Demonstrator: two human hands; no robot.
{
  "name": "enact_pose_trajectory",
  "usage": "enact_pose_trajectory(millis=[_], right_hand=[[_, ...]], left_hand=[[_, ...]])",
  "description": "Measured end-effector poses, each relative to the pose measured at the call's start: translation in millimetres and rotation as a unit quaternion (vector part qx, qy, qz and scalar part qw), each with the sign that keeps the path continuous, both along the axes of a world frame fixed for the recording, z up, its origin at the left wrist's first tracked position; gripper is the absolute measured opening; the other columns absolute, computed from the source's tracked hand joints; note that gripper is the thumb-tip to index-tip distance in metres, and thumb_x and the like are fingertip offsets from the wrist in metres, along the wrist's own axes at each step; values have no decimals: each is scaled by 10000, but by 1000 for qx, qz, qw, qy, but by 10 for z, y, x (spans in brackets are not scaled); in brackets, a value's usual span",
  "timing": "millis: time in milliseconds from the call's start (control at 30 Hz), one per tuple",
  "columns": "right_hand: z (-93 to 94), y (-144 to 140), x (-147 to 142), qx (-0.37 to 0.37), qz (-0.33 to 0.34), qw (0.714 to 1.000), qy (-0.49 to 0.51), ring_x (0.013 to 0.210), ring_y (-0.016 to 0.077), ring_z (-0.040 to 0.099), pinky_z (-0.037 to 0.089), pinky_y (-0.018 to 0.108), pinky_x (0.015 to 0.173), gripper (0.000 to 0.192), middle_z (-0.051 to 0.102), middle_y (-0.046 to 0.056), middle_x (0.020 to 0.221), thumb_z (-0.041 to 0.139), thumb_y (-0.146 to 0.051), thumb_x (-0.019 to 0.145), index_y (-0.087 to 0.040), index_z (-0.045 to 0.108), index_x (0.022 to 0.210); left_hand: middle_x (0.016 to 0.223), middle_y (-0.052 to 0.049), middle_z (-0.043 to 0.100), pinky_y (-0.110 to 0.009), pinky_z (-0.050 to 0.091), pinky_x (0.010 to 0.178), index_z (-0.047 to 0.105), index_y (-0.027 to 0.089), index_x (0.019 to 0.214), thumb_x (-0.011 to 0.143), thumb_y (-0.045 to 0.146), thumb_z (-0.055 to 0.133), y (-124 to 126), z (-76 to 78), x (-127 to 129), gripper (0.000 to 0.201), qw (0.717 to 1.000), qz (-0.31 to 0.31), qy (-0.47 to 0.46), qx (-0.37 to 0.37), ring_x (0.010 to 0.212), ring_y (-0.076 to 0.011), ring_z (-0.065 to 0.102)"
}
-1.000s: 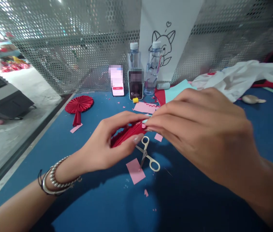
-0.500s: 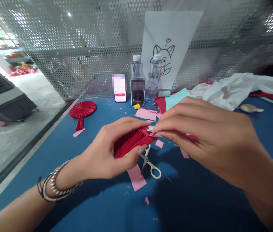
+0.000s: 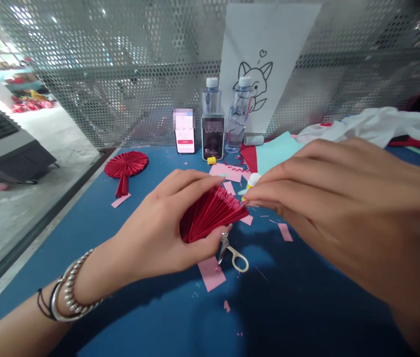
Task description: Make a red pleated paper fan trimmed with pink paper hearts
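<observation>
My left hand [image 3: 172, 223] is curled round a folded red pleated paper fan [image 3: 213, 213], thumb below and fingers above, its pleats spreading toward the right. Close to the fan's right edge, my right hand [image 3: 306, 193] is pinched on what looks like a small glue stick [image 3: 253, 180], white with a yellow end. Its lower part is mostly hidden by the fingertips. Below the fan lie scissors [image 3: 234, 255] with cream handles, partly covered by my left thumb. A pink paper piece [image 3: 211, 275] lies under their blades.
A finished-looking red round fan [image 3: 126, 166] lies at left. Two phones [image 3: 184, 131] and two water bottles [image 3: 236, 116] stand at the back, with a yellow cap [image 3: 211, 160] before them. Light blue paper [image 3: 278, 151], white cloth [image 3: 358, 129] and pink scraps [image 3: 285, 232] lie around.
My right hand has drawn back slightly to the right from the fan's edge, and the white-and-yellow stick now shows. The fan's pleats are more spread in my left hand.
</observation>
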State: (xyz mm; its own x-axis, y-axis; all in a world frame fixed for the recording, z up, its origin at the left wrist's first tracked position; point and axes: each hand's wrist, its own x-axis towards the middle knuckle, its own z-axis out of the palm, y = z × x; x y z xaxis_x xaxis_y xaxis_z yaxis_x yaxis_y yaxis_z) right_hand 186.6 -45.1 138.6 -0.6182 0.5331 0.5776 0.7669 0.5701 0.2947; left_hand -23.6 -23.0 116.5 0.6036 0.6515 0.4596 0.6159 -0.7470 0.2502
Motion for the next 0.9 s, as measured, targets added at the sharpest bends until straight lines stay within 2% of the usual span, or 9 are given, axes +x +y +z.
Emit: enact_pose_trajectory(millis=[133, 267, 400, 567, 900], right_hand=[[15, -37, 13, 5, -13, 1000, -27, 799, 252, 554, 331, 367, 622, 220, 660, 27, 835, 474, -133, 834, -234, 670, 827], [43, -62, 43, 1, -7, 1000, -13, 780, 250, 551, 318, 373, 619, 216, 660, 22, 820, 469, -189, 848, -242, 670, 789], [40, -91, 56, -7, -16, 1000, -7, 770, 251, 547, 310, 385, 621, 238, 660, 23, 835, 442, -228, 857, -244, 672, 797], [13, -104, 8, 0, -30, 998, -54, 766, 292, 544, 305, 401, 593, 298, 659, 62, 810, 395, -262, 846, -215, 688, 821], [19, -88, -40, 12, -25, 998, -64, 745, 281, 544, 282, 384, 559, 334, 649, 74, 778, 356, -212, 849, -199, 690, 843]], left_hand=[[1176, -85, 536, -345, 410, 919, 457, 172, 1240, 710, 460, 632, 10, -13, -15, 628, 1000, 15, -4, 15, 1061, -229, 514], [1175, -87, 534, -356, 409, 921, 445, 181, 1255, 680, 526, 643, 20, -4, -23, 699, 999, 28, 5, 22, 1065, -240, 511], [1161, -86, 548, -370, 418, 900, 463, 195, 1237, 681, 559, 622, 32, -1, -16, 683, 998, 42, 6, 43, 1042, -253, 523], [1146, -87, 559, -385, 419, 894, 475, 200, 1222, 697, 552, 608, 24, -8, -4, 646, 997, 49, 11, 64, 1028, -261, 531], [1146, -85, 559, -401, 414, 897, 463, 206, 1230, 718, 513, 604, 13, -15, -3, 614, 995, 49, 22, 81, 1031, -271, 526]])
